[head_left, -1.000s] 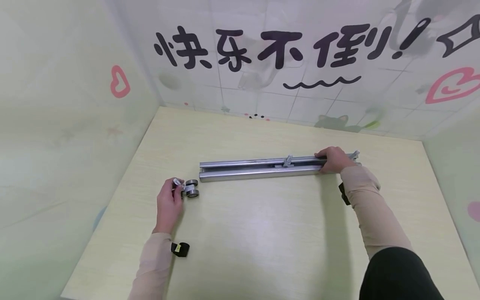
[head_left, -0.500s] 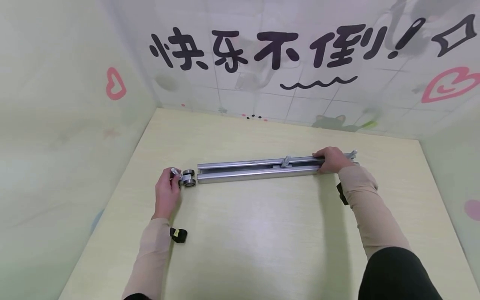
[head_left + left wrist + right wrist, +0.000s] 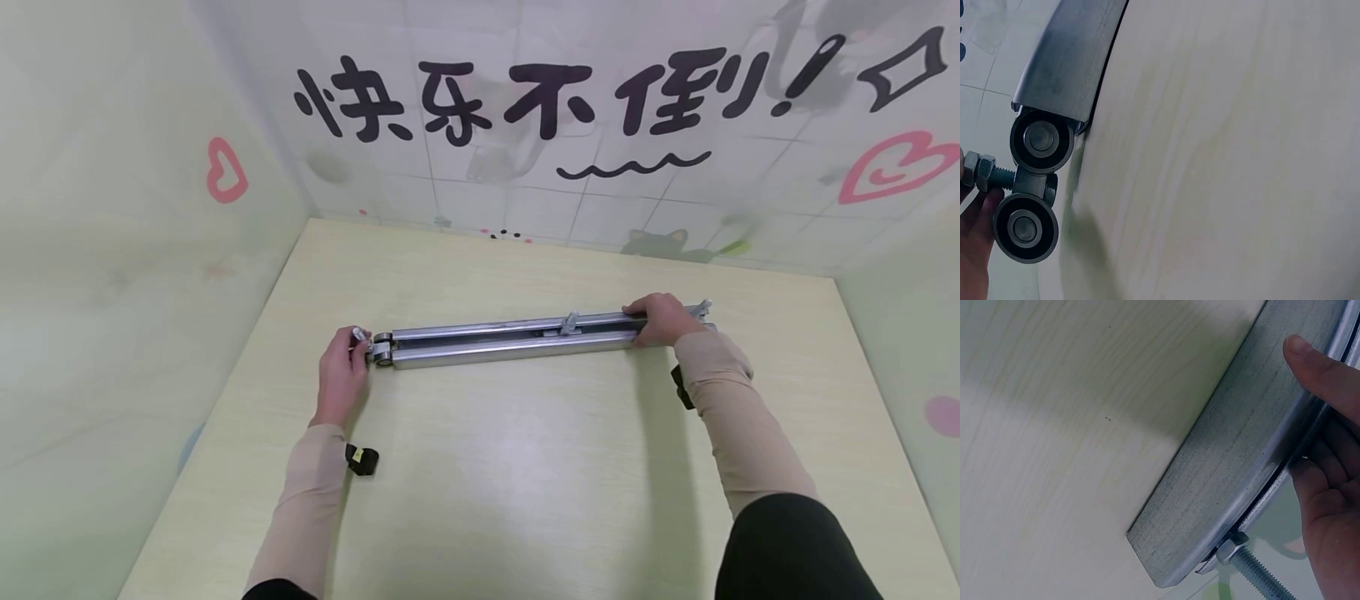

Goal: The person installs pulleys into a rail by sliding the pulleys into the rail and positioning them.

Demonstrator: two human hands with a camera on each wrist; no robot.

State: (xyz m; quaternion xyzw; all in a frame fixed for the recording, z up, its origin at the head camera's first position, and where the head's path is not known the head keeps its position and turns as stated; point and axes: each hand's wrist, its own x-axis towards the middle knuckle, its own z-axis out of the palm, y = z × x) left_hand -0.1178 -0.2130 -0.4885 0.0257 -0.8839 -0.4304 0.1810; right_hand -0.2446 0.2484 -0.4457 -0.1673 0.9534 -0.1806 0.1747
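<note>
A silver metal track rail (image 3: 517,347) with a slot along its top lies on the table. My left hand (image 3: 340,387) pinches a roller trolley (image 3: 383,349) by its upright threaded bolt (image 3: 1002,178), at the rail's left end. In the left wrist view one wheel (image 3: 1041,139) is right at the rail's mouth, while the other wheel (image 3: 1025,229) is outside. Near the rail's right end my right hand (image 3: 663,320) grips it, thumb over the near wall and fingers at the slot.
Another bolt (image 3: 570,323) stands up from the slot past the rail's middle. At the right end is a further bolt (image 3: 1263,575) with a nut. The pale wooden table (image 3: 517,467) meets printed walls (image 3: 495,192) at the back and sides.
My left hand has carried the roller trolley away from me, then right, from in front of the rail's left end up to its opening. The right hand keeps its grip on the rail.
</note>
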